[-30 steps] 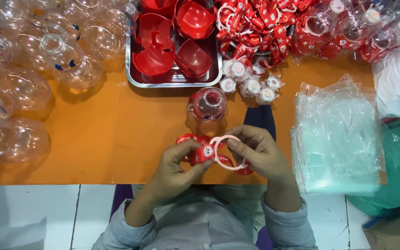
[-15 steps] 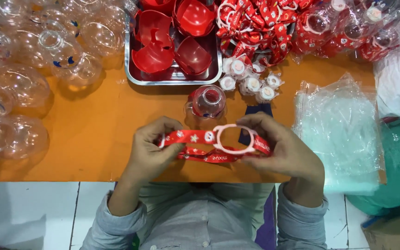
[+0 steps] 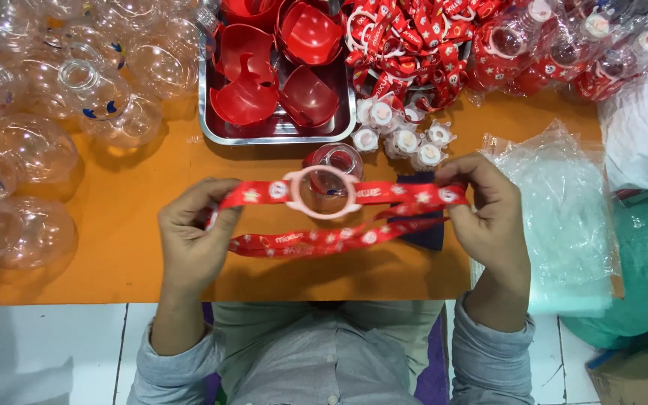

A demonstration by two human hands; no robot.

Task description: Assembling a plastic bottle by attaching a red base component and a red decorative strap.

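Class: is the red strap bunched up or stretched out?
Stretched out: the red strap runs taut between the left hand and right hand.

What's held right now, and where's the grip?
A red printed fabric strap with white plastic ring, stretched between both hands: left hand grips its left end, right hand its right end.

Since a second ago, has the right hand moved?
Yes. The right hand has swung outward to the right, away from the small red-capped bottle toward the clear plastic bags, stretching the red strap out.
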